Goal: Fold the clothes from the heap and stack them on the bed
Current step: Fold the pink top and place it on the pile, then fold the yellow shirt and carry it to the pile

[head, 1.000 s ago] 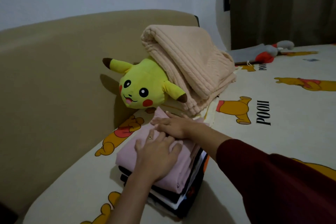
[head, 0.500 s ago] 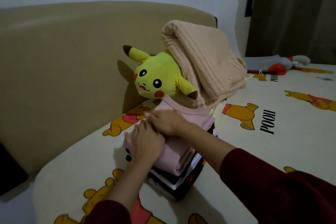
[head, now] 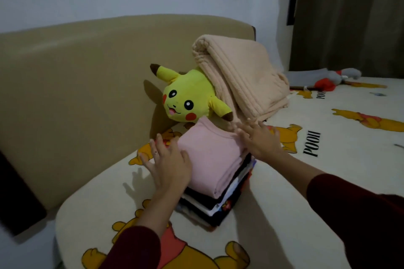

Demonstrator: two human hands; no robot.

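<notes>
I've got both palms open, fingers spread, left hand (head: 168,160) and right hand (head: 261,141) flanking the pink folded top (head: 211,155) crowning the stack of folded clothes (head: 220,205) on the bed (head: 284,214). Soft, light, floppy stuff, I'd say: best cupped from both sides, low down.

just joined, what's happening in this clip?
A person is stacking folded clothes on the bed. A folded pink garment tops the stack, which sits by a yellow plush and a folded beige blanket. The left hand and right hand flank the pink garment with fingers spread, apparently squaring it up. Neither hand grips anything.
</notes>
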